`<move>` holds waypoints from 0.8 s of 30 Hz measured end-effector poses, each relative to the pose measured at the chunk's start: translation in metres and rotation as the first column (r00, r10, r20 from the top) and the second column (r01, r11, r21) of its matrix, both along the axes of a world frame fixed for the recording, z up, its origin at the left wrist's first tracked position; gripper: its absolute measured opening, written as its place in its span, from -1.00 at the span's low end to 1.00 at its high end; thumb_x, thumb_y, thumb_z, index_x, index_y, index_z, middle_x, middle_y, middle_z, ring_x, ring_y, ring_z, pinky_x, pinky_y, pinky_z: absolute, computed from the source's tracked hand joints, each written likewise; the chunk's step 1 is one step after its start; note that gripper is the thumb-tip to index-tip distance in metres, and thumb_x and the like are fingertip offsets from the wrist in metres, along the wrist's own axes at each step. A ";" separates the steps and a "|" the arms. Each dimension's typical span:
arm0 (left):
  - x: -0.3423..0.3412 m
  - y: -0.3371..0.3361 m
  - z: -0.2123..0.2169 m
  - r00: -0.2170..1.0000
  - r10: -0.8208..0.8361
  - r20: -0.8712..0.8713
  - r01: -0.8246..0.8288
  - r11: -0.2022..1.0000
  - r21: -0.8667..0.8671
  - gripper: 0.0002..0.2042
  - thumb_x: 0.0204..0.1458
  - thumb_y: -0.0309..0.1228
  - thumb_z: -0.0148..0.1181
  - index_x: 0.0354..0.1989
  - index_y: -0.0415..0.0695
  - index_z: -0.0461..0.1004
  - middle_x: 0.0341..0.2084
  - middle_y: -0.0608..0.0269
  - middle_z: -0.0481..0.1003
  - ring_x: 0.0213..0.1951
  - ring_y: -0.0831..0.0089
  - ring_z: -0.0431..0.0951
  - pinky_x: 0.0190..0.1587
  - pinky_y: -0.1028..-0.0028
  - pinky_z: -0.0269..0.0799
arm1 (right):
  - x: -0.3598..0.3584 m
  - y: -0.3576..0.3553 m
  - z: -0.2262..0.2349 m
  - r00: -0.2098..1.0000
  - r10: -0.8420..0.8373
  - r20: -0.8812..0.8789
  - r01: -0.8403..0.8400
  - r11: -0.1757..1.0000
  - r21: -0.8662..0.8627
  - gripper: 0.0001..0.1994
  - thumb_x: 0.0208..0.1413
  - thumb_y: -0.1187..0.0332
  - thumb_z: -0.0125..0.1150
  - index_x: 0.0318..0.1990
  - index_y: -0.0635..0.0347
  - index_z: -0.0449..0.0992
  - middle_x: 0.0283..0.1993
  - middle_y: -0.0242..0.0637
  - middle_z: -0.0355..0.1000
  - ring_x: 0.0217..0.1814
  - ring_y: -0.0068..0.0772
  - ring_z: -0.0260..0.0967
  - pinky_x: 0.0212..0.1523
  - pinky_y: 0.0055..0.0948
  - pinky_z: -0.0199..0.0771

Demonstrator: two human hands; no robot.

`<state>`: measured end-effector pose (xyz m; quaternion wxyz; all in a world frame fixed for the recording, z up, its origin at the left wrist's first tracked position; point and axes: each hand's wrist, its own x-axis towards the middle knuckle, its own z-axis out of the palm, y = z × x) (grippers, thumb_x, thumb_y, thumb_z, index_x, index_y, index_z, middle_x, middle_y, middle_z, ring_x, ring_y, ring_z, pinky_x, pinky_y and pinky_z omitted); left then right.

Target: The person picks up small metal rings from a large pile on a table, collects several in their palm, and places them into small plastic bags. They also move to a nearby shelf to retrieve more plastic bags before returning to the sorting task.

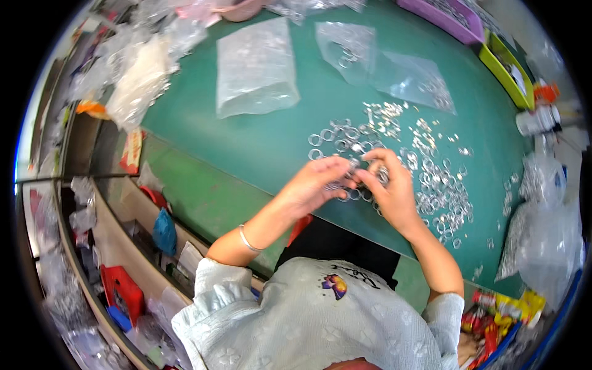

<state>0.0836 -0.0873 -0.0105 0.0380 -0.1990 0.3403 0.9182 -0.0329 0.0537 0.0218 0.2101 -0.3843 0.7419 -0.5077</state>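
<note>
My two hands meet over the near edge of the green table, above scattered metal rings. My left hand (317,184) pinches a small silver ring (353,165) between thumb and fingers. Curled round several silver rings (383,176), my right hand (394,188) brings its thumb and fingertips close to the left fingers. Just beyond my hands lies a loose pile of silver rings (342,134). A larger spread of rings (441,200) lies right of my right hand. Small pale and gold-coloured pieces (385,117) are heaped behind them.
Clear plastic bags (256,68) lie flat at the back of the green table (191,117). A purple tray (447,18) and a lime-green tray (509,71) stand back right. Filled bags (549,228) line the right edge. Open drawers (139,216) with clutter stand at my left.
</note>
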 end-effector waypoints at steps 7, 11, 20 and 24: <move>0.027 0.028 0.015 0.998 0.040 -0.038 -0.047 0.977 -0.206 -0.82 0.12 -0.29 0.08 -0.27 -0.15 0.44 -0.48 0.34 0.43 -0.44 0.63 0.41 -0.45 0.64 0.30 | 0.022 0.016 0.008 0.993 0.121 0.013 -0.122 0.992 0.039 -0.86 0.03 0.51 0.17 -0.24 0.35 0.46 -0.47 -0.40 0.36 -0.43 -0.59 0.29 -0.37 -0.56 0.32; 0.034 0.048 0.021 0.975 0.180 -0.129 -0.204 0.956 -0.212 -0.88 0.09 -0.41 0.01 -0.32 -0.18 0.42 -0.55 0.37 0.37 -0.54 0.67 0.33 -0.55 0.67 0.23 | 0.029 0.019 0.006 0.982 0.160 0.098 -0.160 0.987 -0.010 -0.87 0.13 0.45 0.06 -0.21 0.31 0.43 -0.51 -0.53 0.24 -0.57 -0.73 0.07 -0.56 -0.67 0.08; 0.105 0.072 0.028 0.859 0.407 -0.310 -0.499 0.532 -0.684 -0.80 0.03 -0.31 0.16 -0.39 -0.21 0.45 -0.64 0.40 0.35 -0.56 0.62 0.30 -0.52 0.57 0.23 | 0.064 0.005 0.022 0.615 0.448 0.649 -0.535 0.842 -0.075 -0.78 0.24 0.30 -0.08 -0.18 0.29 0.40 -0.67 -0.56 0.09 -0.76 -0.83 -0.12 -0.78 -0.75 -0.21; 0.139 0.078 0.037 0.811 0.447 -0.378 -0.512 0.228 -0.828 -0.81 -0.02 -0.35 0.20 -0.44 -0.26 0.46 -0.63 0.21 0.43 -0.58 0.49 0.37 -0.46 0.46 0.28 | 0.096 -0.003 0.031 0.517 0.499 0.695 -0.622 0.777 -0.096 -0.75 0.24 0.31 -0.08 -0.15 0.35 0.38 -0.68 -0.56 0.08 -0.77 -0.81 -0.13 -0.79 -0.74 -0.20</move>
